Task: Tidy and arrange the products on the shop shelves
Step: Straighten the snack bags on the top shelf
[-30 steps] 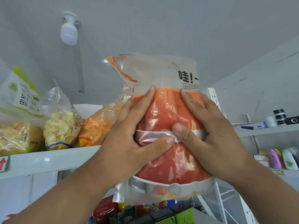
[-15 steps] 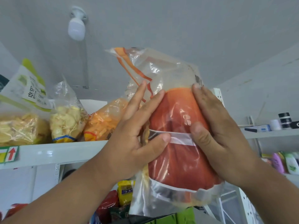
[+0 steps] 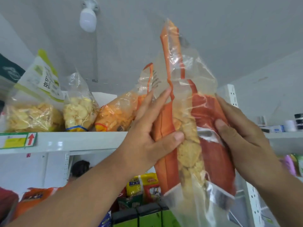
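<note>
Presently logged, one view from the head:

1. Snack bag [image 3: 188,128]: clear plastic with orange-red panels, pale crisps visible through its clear middle strip. It was held upright in the air, edge-on to the camera, in front of the right end of the top shelf [image 3: 78,141] and not resting on it. Its top reached well above the shelf edge.
2. Left hand [image 3: 147,133]: gripped the bag's left side, fingers laid up along the back panel, thumb pressed across the front.
3. Right hand [image 3: 242,133]: gripped the bag's right side, thumb on the red front panel, fingers curled behind.
4. Top shelf, white: carried three bags in a row, left to right. A yellow crisp bag [image 3: 31,110] with a green and white header; a small clear bag [image 3: 80,108] of pale round crisps just beside it; an orange bag [image 3: 118,112] leaning left, its top just behind the left hand's fingertips.
5. Price label [image 3: 16,141]: on the shelf's front edge, yellow with a red arrow.
6. Lower shelf: a yellow packet [image 3: 142,182] and other packets, partly hidden by the arms.
7. Ceiling: white bulb [image 3: 87,20].
8. Far right: another shelf with small bottles [image 3: 290,125], blurred.
</note>
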Demonstrator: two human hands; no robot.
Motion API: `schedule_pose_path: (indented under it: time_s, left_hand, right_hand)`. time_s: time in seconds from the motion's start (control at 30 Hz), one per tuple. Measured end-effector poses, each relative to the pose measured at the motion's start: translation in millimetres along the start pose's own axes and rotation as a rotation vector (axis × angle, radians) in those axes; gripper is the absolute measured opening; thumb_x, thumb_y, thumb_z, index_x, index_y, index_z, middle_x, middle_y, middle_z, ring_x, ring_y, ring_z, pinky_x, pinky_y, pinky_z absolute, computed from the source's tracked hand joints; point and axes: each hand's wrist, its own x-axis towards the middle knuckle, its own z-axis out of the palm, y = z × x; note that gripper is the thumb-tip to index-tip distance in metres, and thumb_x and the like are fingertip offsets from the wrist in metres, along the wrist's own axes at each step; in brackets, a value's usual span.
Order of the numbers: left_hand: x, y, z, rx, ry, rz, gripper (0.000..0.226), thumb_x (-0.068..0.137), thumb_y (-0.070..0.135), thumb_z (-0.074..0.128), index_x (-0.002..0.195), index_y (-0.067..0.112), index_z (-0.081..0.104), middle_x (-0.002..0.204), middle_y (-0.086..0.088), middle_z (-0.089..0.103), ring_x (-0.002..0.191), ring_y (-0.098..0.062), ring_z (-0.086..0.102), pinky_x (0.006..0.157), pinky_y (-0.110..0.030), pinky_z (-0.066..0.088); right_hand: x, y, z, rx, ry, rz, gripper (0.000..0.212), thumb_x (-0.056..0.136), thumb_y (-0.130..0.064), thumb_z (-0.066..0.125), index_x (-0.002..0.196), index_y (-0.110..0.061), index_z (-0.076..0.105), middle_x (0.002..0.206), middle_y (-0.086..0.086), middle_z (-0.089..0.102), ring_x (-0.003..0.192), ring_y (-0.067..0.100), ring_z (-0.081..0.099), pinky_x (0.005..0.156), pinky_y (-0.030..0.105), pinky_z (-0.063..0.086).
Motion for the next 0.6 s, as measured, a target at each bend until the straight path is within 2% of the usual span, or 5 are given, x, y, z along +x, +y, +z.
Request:
schedule_pose_path:
  time_s: [0.23, 0.4, 0.43, 0.47, 0.6]
  left_hand:
    - [-3.1, 13.4, 3.8, -0.008, -0.063, 0.081, 0.101, 0.083, 0.062, 0.076, 0.165, 0.054, 0.018, 0.176, 0.022, -0.001, 0.164, -0.004, 0.006, 0.119, -0.056, 0.043]
    - [-1.2, 1.8, 1.5, -0.399, 0.021, -0.042, 0.105, 0.082, 0.068, 0.079, 0.165, 0.052, 0.016, 0.164, 0.014, 0.041, 0.149, -0.014, 0.047, 0.111, -0.050, 0.053]
    - [-2.2, 1.7, 5.9, -0.467, 0.009, -0.082, 0.102, 0.084, 0.056, 0.084, 0.164, 0.027, 0.028, 0.147, 0.012, 0.058, 0.139, -0.010, 0.058, 0.105, -0.041, 0.057]
    - [-4.2, 2.8, 10.9, -0.544, -0.001, -0.116, 0.080, 0.084, 0.041, 0.087, 0.146, 0.021, 0.041, 0.133, 0.009, 0.066, 0.129, -0.008, 0.065, 0.098, -0.033, 0.059]
    - [-34.4, 3.0, 35.5, -0.444, 0.050, -0.102, 0.096, 0.084, 0.019, 0.089, 0.162, 0.037, 0.036, 0.160, 0.010, 0.051, 0.147, -0.014, 0.052, 0.114, -0.033, 0.049]
  right_hand:
    - [-3.2, -19.8, 2.8, 0.166, 0.055, 0.132, 0.070, 0.083, -0.058, 0.081, 0.140, -0.035, 0.048, 0.101, -0.004, 0.078, 0.078, 0.013, 0.076, 0.064, 0.028, 0.059]
    - [-26.8, -16.4, -1.7, 0.277, 0.098, 0.019, 0.066, 0.084, -0.019, 0.070, 0.144, -0.032, 0.046, 0.132, -0.012, 0.068, 0.094, 0.020, 0.076, 0.072, 0.030, 0.062]
    - [-34.4, -15.4, -0.8, 0.261, 0.034, 0.019, 0.077, 0.084, -0.017, 0.072, 0.151, -0.036, 0.041, 0.131, -0.013, 0.067, 0.096, 0.020, 0.075, 0.075, 0.026, 0.061]
    - [-40.1, -14.8, -0.3, 0.214, -0.038, 0.030, 0.086, 0.086, -0.018, 0.076, 0.156, -0.042, 0.034, 0.127, -0.017, 0.067, 0.099, 0.017, 0.075, 0.079, 0.019, 0.059]
    - [-39.1, -12.0, -12.5, 0.106, -0.103, 0.043, 0.094, 0.089, -0.047, 0.075, 0.163, -0.048, 0.017, 0.149, -0.047, 0.042, 0.140, -0.015, 0.043, 0.105, 0.004, 0.039]
